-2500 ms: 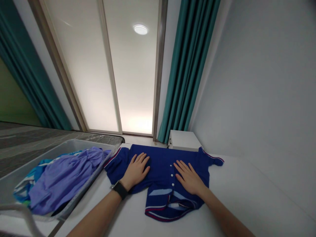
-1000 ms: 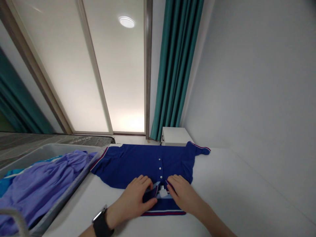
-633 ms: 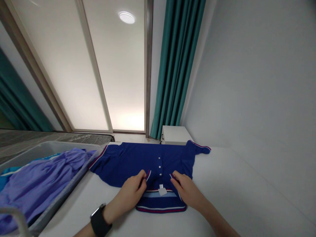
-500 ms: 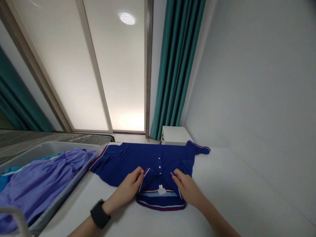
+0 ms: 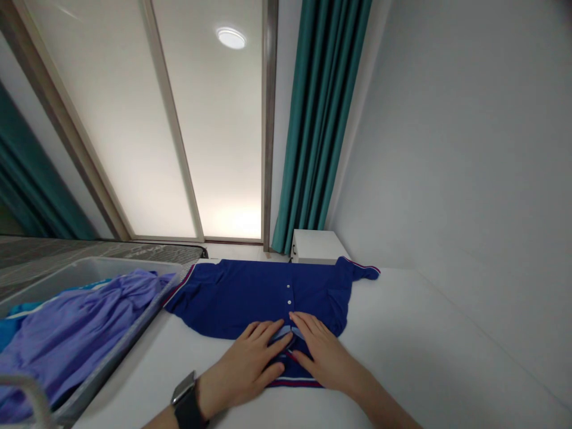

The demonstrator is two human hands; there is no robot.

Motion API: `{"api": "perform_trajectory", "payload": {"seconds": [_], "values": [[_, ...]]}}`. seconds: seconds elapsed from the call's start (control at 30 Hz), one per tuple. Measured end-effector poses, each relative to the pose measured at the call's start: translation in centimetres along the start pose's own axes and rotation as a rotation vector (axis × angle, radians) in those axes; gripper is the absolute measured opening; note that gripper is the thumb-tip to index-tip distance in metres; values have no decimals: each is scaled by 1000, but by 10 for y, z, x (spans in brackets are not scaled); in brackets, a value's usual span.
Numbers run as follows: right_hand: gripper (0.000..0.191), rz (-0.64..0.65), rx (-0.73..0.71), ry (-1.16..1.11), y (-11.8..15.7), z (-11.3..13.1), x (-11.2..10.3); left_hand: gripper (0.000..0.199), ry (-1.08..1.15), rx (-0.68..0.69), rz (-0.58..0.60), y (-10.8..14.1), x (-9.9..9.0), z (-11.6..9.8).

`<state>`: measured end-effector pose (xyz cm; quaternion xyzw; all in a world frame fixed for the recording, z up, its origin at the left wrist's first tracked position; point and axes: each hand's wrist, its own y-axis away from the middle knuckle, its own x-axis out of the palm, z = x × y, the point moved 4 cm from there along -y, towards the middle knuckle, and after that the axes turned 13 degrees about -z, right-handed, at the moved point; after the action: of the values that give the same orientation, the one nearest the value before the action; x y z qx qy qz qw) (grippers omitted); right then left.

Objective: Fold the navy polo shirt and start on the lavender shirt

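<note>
A navy blue polo shirt [image 5: 263, 292] lies spread on the white table, its collar end towards me. Red and white stripes edge its sleeves and collar, and two pale buttons show on the placket. My left hand [image 5: 250, 363] rests on the left half of the collar with fingers stretched out and apart. On the right half lies my right hand [image 5: 324, 357], also open, its fingertips beside the placket. The two hands nearly meet over the neck opening, and they hide much of the collar. A black watch [image 5: 187, 399] is on my left wrist.
A grey plastic bin [image 5: 129, 262] with purple and blue clothes [image 5: 102, 316] stands at the left. The white table [image 5: 402, 357] extends right to the wall. A small white cabinet [image 5: 317, 245] is behind the table, below the green curtain [image 5: 322, 119].
Both hands have let go of the collar edges they pinched and now lie flat on it, closer together. The collar has been folded down, and its white label is out of sight.
</note>
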<state>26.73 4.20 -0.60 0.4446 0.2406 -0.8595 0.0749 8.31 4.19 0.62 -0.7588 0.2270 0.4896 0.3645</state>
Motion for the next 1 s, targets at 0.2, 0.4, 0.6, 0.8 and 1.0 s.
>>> {"api": "perform_trajectory", "payload": {"seconds": [0.2,0.4,0.6,0.8,1.0], "values": [[64,103,-87,123,4,-6,0,67,-75,93,59,14,11,-15],[40,-13,-175,15,0,11,-15,72,58,76,168,13,-3,-19],[13,-43,-211,-68,0,15,-7,44,278,12,219,8,-32,1],[24,-10,-224,56,4,23,-1,61,-15,-24,-88,8,-5,22],[61,188,-262,56,12,34,-6,61,-154,59,-48,20,11,21]]}}
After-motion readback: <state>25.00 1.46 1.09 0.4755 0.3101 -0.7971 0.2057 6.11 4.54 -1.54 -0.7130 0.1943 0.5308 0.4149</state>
